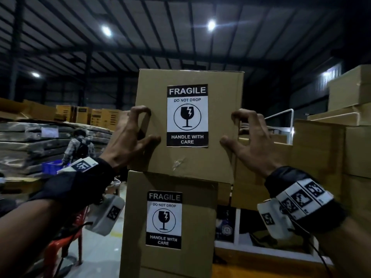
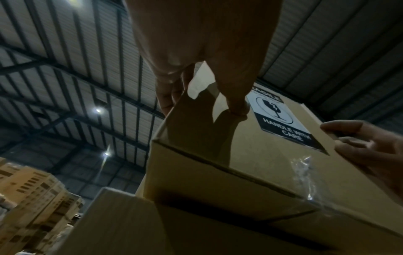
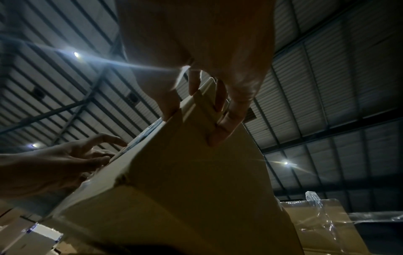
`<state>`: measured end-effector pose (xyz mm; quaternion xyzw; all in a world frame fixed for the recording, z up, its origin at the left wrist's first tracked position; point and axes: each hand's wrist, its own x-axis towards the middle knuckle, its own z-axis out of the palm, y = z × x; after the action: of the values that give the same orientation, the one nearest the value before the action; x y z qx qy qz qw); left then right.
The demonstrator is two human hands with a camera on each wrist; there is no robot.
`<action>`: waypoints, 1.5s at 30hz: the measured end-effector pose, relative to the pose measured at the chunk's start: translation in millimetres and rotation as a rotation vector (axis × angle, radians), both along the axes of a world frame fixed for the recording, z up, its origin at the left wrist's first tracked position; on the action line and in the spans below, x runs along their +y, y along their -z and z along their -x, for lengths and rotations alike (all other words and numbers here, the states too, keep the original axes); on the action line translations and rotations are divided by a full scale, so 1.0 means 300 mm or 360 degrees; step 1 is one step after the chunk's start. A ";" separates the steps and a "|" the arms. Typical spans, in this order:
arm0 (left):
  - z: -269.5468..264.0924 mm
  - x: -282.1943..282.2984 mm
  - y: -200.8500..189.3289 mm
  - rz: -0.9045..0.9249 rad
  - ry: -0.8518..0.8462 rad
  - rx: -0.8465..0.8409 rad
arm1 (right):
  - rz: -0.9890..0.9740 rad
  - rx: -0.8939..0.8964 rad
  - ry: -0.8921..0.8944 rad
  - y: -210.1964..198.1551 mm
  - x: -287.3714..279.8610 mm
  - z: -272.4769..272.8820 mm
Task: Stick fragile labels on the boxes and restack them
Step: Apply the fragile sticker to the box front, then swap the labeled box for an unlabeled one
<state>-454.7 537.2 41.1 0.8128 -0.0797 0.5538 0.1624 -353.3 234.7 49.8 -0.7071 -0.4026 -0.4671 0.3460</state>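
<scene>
My left hand [image 1: 128,137] and right hand [image 1: 249,137] clamp the side edges of the upper box [image 1: 188,163], fingers curled round its matte corrugated cardboard. It sits skewed atop the lower box [image 1: 200,227]; each bears a rectangular black-and-white fragile label [image 1: 187,115]. Behind it, stacked cartons [image 1: 349,91].

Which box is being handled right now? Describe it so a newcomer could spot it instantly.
Find the stack of two cardboard boxes in the middle of the head view, each with a FRAGILE label. It is the top box, resting on the lower box and gripped at its side edges by the left hand and right hand. Unlike the lower box, it has crumpled clear tape under its label.
</scene>
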 end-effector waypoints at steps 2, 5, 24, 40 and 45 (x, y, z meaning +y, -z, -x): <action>-0.011 0.021 0.015 0.0008 -0.0029 0.0016 | 0.0018 0.0037 -0.0037 0.014 0.020 -0.001; -0.026 0.042 0.037 0.0032 -0.0095 0.0032 | 0.0062 0.0029 -0.0034 0.033 0.040 -0.010; -0.129 -0.020 0.189 -0.0365 -0.0606 0.0168 | 0.0084 0.0121 -0.0055 0.145 0.055 -0.144; -0.190 -0.544 0.538 -0.0457 -0.0053 0.0306 | 0.0090 0.0501 -0.0010 0.548 -0.376 -0.109; -0.271 -0.884 0.741 -0.0621 0.0198 0.0628 | 0.0213 0.0857 0.0237 0.835 -0.692 -0.147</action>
<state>-373.5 272.1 -181.3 0.9143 -0.2014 0.3480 0.0489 -309.2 27.0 -200.7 -0.8546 -0.2733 -0.2590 0.3577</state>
